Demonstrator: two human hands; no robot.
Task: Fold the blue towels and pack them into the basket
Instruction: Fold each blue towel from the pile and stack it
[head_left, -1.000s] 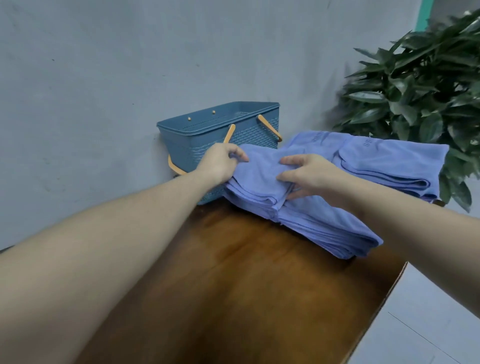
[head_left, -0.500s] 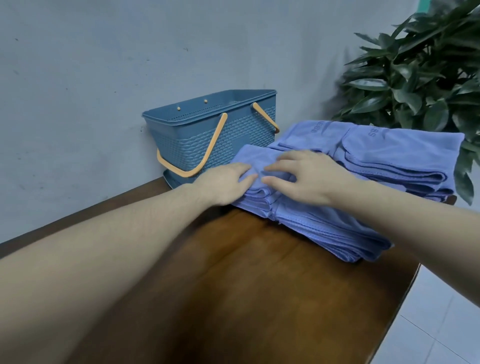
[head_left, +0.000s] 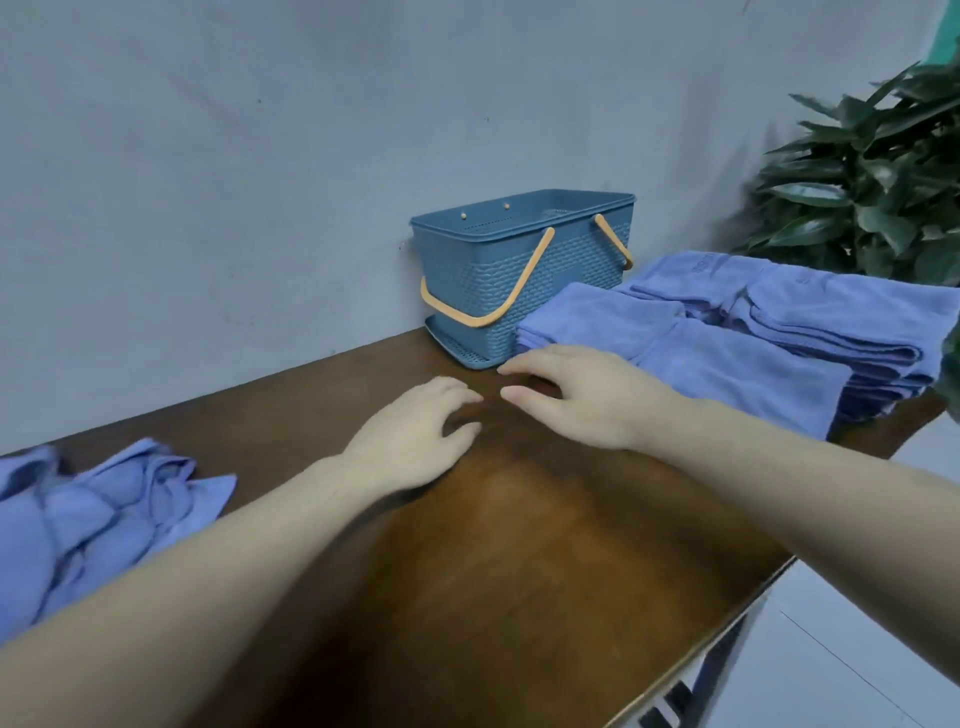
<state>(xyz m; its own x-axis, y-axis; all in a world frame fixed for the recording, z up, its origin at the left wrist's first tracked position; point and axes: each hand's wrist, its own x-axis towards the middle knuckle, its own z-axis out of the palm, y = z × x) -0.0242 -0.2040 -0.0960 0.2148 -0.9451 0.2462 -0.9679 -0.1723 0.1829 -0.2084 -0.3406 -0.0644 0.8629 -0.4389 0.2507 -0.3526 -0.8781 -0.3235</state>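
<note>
Brown table (head_left: 519, 545): your left hand (head_left: 410, 436) and right hand (head_left: 582, 395) have left the folded stack (head_left: 727, 338), fingers loose, empty; unfolded towels (head_left: 93, 519) wait at nine o'clock.

One basket (head_left: 524, 270), two hands, one plant (head_left: 872, 192), one table (head_left: 519, 561), two towel heaps

The light is soft, even and rather dim, with a cool bluish cast. A faint shadow sits under the fingers (head_left: 457, 410) of the left hand (head_left: 415, 436) on the table (head_left: 519, 571), whose wood shows a dull warm sheen nearer than the fingertips. Motion blur smears the crumpled towels (head_left: 104, 519) far left of the fingers and the plant (head_left: 872, 192) far right. Wide-angle bending stretches the forearms at the edges.
</note>
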